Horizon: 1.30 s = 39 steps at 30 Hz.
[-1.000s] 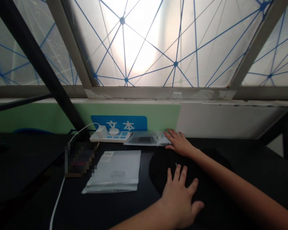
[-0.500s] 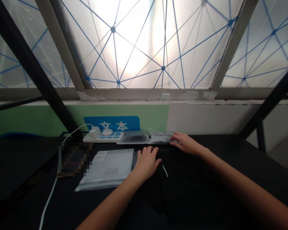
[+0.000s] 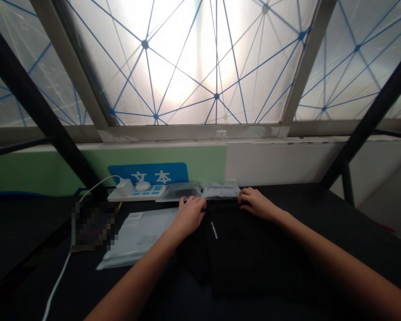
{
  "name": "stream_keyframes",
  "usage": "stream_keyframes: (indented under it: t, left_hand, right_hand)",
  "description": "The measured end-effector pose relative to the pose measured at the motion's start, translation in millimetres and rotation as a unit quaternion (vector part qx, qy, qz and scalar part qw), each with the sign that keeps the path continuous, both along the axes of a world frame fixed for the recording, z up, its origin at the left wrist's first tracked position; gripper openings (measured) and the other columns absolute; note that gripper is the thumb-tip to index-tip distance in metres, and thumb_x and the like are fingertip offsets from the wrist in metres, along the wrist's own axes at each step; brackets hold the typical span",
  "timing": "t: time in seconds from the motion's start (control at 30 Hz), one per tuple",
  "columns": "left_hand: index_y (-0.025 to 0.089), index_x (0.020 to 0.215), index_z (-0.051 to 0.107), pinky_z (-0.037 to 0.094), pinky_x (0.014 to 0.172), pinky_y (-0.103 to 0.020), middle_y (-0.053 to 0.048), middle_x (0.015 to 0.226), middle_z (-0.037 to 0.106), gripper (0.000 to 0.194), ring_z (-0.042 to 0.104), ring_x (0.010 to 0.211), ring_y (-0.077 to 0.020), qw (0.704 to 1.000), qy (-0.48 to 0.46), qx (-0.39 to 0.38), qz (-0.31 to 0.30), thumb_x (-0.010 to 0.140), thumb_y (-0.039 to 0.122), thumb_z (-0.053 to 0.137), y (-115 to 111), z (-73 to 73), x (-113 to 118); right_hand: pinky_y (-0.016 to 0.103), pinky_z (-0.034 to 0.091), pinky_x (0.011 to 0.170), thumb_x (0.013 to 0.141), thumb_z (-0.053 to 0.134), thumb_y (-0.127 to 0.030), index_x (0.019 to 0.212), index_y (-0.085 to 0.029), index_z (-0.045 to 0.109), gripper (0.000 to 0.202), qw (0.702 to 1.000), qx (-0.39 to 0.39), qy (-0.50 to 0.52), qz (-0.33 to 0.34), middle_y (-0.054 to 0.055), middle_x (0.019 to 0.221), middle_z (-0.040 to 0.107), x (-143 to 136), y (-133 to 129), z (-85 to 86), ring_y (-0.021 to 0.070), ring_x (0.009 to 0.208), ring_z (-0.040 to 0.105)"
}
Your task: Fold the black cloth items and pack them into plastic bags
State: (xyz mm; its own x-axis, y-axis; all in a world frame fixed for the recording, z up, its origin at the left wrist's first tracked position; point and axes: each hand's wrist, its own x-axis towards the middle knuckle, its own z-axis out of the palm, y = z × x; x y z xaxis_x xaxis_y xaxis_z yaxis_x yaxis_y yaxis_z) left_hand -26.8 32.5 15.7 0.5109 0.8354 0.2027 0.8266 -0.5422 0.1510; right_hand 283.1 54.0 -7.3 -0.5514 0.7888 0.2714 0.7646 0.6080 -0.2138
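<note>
A black piece of folded fabric (image 3: 250, 249), perhaps a garment, lies on the black table with a small white printed word near its left side. It blends with the tabletop, so its outline is hard to follow. At its far left corner my left hand (image 3: 191, 216) has its fingers bent over the fabric, beside the grey-white plastic mailer bags (image 3: 143, 232). My right hand (image 3: 259, 203) has curled fingers at the far right corner, gripping the fabric edge as far as I can see. Just beyond its fingertips is a small printed grey-white packet (image 3: 220, 190).
A power strip (image 3: 143, 192) with a white plug and cable stands by the wall, next to another clear packet (image 3: 180, 191). On the left lies a pixelated object (image 3: 95, 225). Dark slanted metal posts (image 3: 354, 147) flank the table, with a window behind.
My view has turned slightly right. My left hand moved forward and the fabric's printed word shifted with it. My right hand slid right, off the printed packet.
</note>
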Motion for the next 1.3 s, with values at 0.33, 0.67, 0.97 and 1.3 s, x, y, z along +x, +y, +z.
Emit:
stream_keyframes:
  t: [0.33, 0.67, 0.97, 1.3]
  left_hand:
    - [0.021, 0.097, 0.052, 0.040, 0.101, -0.043, -0.004, 0.101, 0.067, 0.019, 0.061, 0.096, -0.0205, 0.979, -0.127, 0.078, -0.136, 0.088, 0.006, 0.046, -31, 23.1, -8]
    - [0.024, 0.110, 0.061, 0.044, 0.094, -0.041, -0.006, 0.116, 0.062, 0.027, 0.058, 0.103, -0.0238, 0.971, 0.028, -0.008, -0.235, 0.086, 0.013, 0.059, -114, 15.4, -15]
    - [0.022, 0.110, 0.061, 0.040, 0.100, -0.052, -0.009, 0.128, 0.059, 0.030, 0.055, 0.117, -0.0311, 0.981, 0.027, 0.038, -0.188, 0.085, 0.035, 0.072, -133, -11.9, -7]
    - [0.018, 0.106, 0.061, 0.038, 0.108, -0.050, -0.008, 0.118, 0.068, 0.017, 0.061, 0.110, -0.0252, 0.965, -0.016, 0.154, -0.211, 0.094, 0.013, 0.050, -141, -23.9, 9]
  right_hand:
    - [0.041, 0.048, 0.087, 0.094, 0.059, -0.029, 0.105, -0.018, 0.060, 0.015, 0.996, 0.088, 0.022, -0.016, 0.009, 0.092, 0.068, 16, -57, 42.0, 0.0252, 0.090, 0.063]
    - [0.039, 0.046, 0.084, 0.080, 0.070, -0.013, 0.103, -0.024, 0.067, 0.026, 0.984, -0.032, -0.173, 0.005, 0.004, 0.097, 0.066, 10, -179, 43.5, 0.0246, 0.091, 0.065]
    - [0.041, 0.048, 0.091, 0.085, 0.076, -0.029, 0.118, -0.020, 0.064, 0.036, 0.994, 0.016, -0.111, 0.008, 0.011, 0.122, 0.066, 26, -203, 0.6, 0.0277, 0.107, 0.063]
    - [0.051, 0.041, 0.102, 0.090, 0.049, -0.010, 0.110, -0.020, 0.065, 0.028, 0.986, 0.101, -0.126, -0.043, 0.010, 0.111, 0.072, 17, -201, 7.5, 0.0257, 0.097, 0.068]
